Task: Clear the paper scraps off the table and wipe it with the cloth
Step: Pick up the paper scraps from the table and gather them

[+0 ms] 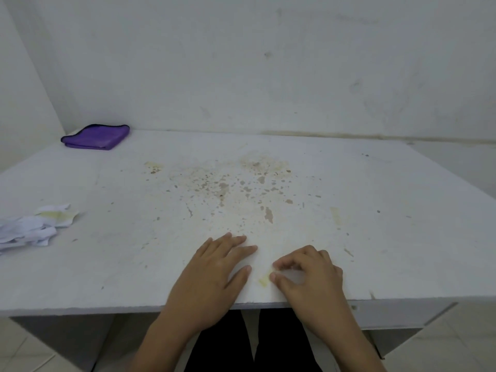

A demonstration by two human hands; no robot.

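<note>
Scraps [35, 226] at left edge, cloth [96, 136] far-left corner

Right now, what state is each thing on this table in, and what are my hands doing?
cloth: folded, untouched, far left corner.
paper scraps: crumpled, piled at left edge.
table: stained, not yet wiped.
yellowish scrap: flat on table, at right fingertips.
left hand: open, flat on table.
right hand: fingers curled, picking at yellowish scrap.

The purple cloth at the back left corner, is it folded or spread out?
Folded. The purple cloth lies as a compact, thick pad with stacked layered edges, apart from both hands.
</note>
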